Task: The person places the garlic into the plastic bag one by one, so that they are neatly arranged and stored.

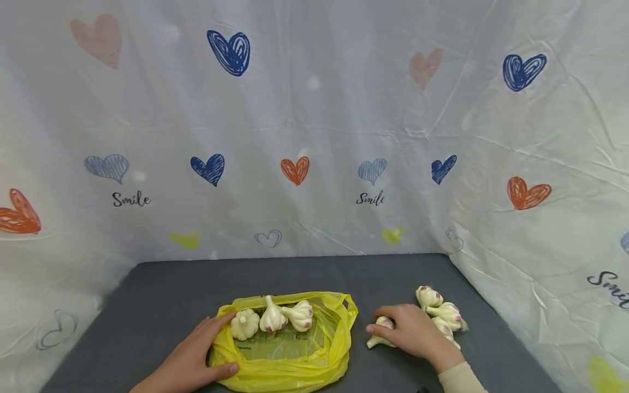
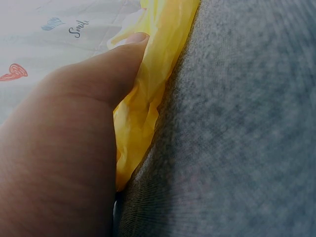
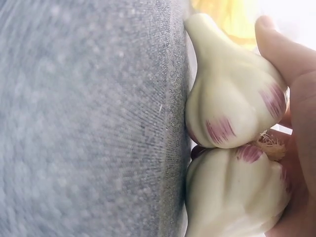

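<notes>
A yellow plastic bag stands with its mouth spread wide on the dark grey table. Inside, along its far side, lie three garlic bulbs, the leftmost one with its stem toward the camera. My left hand rests against the bag's left side, thumb and fingers spread apart; the left wrist view shows the thumb along the yellow plastic. To the right of the bag, my right hand curls its fingers and thumb around a garlic bulb whose stem points left. The right wrist view shows two white, purple-streaked bulbs close to the palm.
Several more garlic bulbs sit clustered just beyond and to the right of my right hand, partly hidden by it. Behind the table and along both sides hangs a pale curtain printed with hearts.
</notes>
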`<act>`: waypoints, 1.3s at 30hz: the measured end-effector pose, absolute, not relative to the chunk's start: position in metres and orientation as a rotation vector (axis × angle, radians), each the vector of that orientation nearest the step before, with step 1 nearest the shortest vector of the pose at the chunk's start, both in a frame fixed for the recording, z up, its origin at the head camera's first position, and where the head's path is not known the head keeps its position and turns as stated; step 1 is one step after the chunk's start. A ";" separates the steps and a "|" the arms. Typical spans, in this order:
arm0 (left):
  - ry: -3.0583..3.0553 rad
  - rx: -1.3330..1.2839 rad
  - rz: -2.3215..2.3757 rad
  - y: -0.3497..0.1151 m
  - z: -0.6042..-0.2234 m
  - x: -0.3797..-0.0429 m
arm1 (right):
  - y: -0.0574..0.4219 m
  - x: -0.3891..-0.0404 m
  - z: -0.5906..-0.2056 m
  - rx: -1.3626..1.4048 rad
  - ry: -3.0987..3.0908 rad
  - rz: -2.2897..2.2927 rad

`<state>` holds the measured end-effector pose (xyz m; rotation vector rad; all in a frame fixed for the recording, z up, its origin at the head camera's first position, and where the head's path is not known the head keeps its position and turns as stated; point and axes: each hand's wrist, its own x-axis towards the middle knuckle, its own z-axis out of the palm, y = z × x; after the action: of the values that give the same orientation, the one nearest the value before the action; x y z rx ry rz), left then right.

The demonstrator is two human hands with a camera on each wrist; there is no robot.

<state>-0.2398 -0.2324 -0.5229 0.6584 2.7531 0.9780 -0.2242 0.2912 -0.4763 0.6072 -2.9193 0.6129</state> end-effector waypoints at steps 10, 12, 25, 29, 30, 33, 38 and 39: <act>2.744 0.665 1.015 -0.230 -0.525 -0.241 | 0.294 -0.223 -0.477 0.636 -2.919 0.587; 2.746 0.666 1.010 -0.230 -0.524 -0.241 | 0.294 -0.222 -0.476 0.657 -2.912 0.556; 2.706 0.654 1.007 -0.233 -0.528 -0.244 | 0.292 -0.216 -0.482 0.707 -2.903 0.296; 2.690 0.629 1.032 -0.235 -0.533 -0.247 | 0.291 -0.216 -0.482 0.684 -2.909 0.296; 2.690 0.623 1.034 -0.235 -0.534 -0.247 | 0.291 -0.216 -0.482 0.677 -2.909 0.298; 2.691 0.621 1.036 -0.236 -0.534 -0.246 | 0.290 -0.216 -0.482 0.677 -2.887 0.301; 2.704 0.636 1.016 -0.236 -0.531 -0.245 | 0.290 -0.216 -0.483 0.687 -2.808 0.299; 2.708 0.639 1.012 -0.236 -0.530 -0.245 | 0.289 -0.217 -0.484 0.688 -2.792 0.308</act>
<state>-0.2451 -0.2363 -0.5303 0.6391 2.7082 1.0117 -0.2166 0.2891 -0.4836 0.6879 -2.7916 0.3075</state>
